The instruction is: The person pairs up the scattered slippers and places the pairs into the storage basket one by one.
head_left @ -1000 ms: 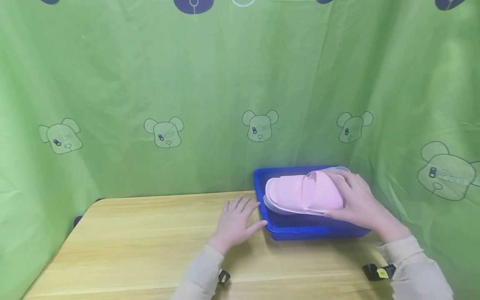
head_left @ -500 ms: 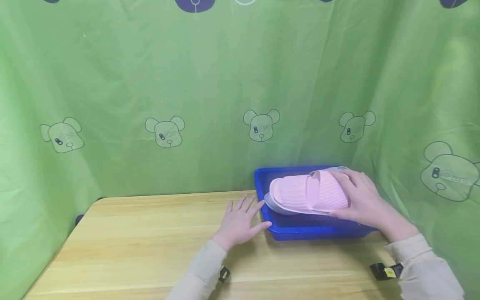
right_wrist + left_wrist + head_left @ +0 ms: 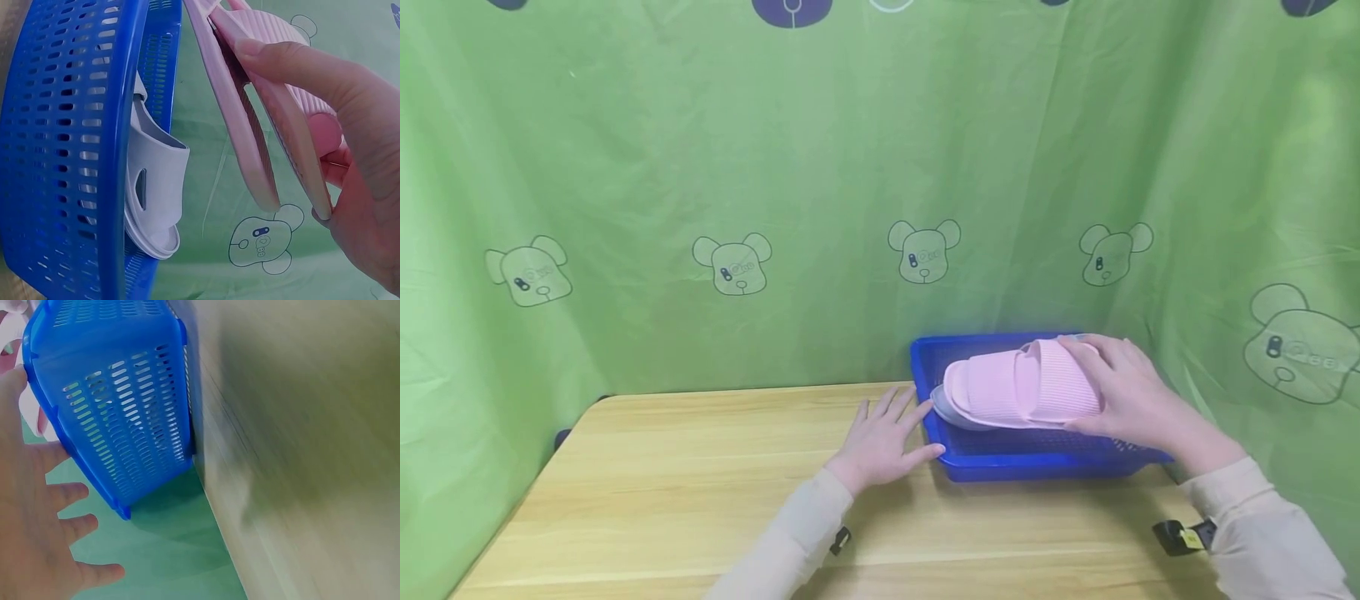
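My right hand (image 3: 1123, 396) grips a pair of pink ribbed slippers (image 3: 1000, 387) over the blue plastic basket (image 3: 1022, 468). In the right wrist view the two pink soles (image 3: 244, 137) lie one against the other with a gap, thumb on the nearer slipper's edge. Below them a pale grey slipper (image 3: 156, 181) sits inside the basket; only its end (image 3: 951, 412) shows in the head view. My left hand (image 3: 880, 442) has its fingers spread at the basket's left side, with fingertips touching the rim (image 3: 47, 415) in the left wrist view.
The basket stands at the back right of the wooden table (image 3: 700, 483), near the green curtain (image 3: 820, 317). A black strap piece with a yellow tag (image 3: 1183, 537) shows beside the right sleeve. The curtain also closes off the left and right sides.
My right hand and the pink slippers have shifted a little to the right over the basket. My left hand has edged slightly right and stays spread at the rim.
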Demonstrator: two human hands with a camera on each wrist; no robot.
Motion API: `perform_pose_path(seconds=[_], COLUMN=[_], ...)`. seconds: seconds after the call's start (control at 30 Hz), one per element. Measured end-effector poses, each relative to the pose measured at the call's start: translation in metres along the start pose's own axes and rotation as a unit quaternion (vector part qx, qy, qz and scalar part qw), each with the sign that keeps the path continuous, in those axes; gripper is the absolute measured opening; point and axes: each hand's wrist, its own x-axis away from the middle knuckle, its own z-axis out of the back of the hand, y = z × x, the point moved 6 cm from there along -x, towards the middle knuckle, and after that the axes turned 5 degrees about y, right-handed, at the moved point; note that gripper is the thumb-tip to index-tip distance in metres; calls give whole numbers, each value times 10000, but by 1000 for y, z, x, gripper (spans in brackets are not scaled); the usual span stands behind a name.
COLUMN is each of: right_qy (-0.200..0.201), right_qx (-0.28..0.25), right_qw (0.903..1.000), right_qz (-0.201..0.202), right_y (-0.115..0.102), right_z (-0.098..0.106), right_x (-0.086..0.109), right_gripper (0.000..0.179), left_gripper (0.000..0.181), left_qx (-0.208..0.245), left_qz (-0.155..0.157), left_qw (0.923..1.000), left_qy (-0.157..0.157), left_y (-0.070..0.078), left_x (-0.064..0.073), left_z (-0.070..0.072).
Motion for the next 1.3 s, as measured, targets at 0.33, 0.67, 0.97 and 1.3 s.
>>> perform_pose_path(seconds=[0.33, 0.67, 0.97, 1.3], right_qy=[-68, -128, -191, -316], right_qx=[65, 186, 235, 238], right_qw=[9995, 9975, 9954, 9946], right_qz=[285, 665, 910, 958], right_y=[0, -4, -8, -7], right_z=[0, -1, -6, -15], right_x=[-3, -5, -10, -11], right_gripper=[111, 113, 114, 116], left_gripper=[77, 77, 76, 76], left_qx=[-270, -308, -203, -174], left_qz=[-203, -188, -161, -118], left_qw=[9993, 9991, 9993, 9993], left_qy=[-177, -239, -259, -314], left_y=[1, 0, 0, 0], left_x=[-5, -6, -5, -5], left_z=[1, -1, 0, -2])
